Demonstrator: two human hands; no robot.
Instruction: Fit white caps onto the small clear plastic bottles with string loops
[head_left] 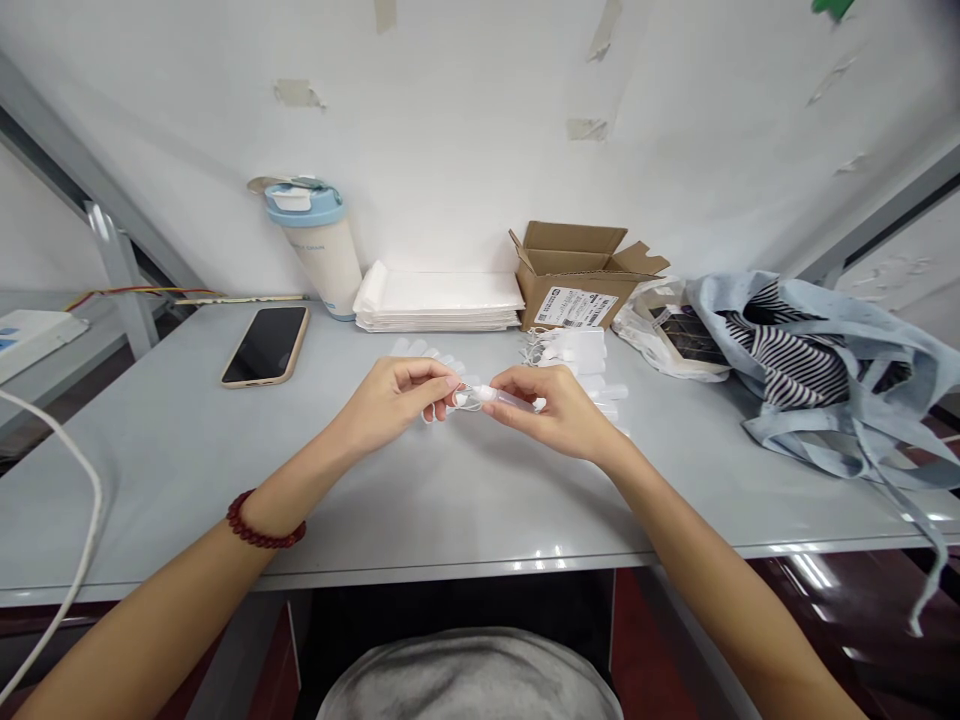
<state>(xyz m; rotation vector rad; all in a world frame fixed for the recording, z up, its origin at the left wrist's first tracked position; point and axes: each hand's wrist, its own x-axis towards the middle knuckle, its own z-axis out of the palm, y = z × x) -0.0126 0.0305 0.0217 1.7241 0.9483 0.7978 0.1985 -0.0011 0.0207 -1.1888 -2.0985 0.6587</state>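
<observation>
Over the middle of the desk [450, 510], my right hand [566, 410] pinches a small translucent tube [513, 400] that lies nearly level, its white cap [484, 394] pointing left. My left hand [394, 402] is closed at the fingertips on a thin white cord [466, 404] beside that cap. Exactly how the cord meets the cap is too small to make out. Behind my left fingers lie several clear tubes [420, 348]. More white-capped tubes with cords [574, 348] are grouped beyond my right hand, which partly hides them.
A phone [266, 345] and a blue-lidded tumbler [319, 245] stand to the left. White padded envelopes [442, 300] and an open cardboard box [577, 285] line the wall. At right are a plastic bag [645, 335] and a light-blue cloth bag [892, 350] with trailing straps. A white cable [94, 500] hangs at left.
</observation>
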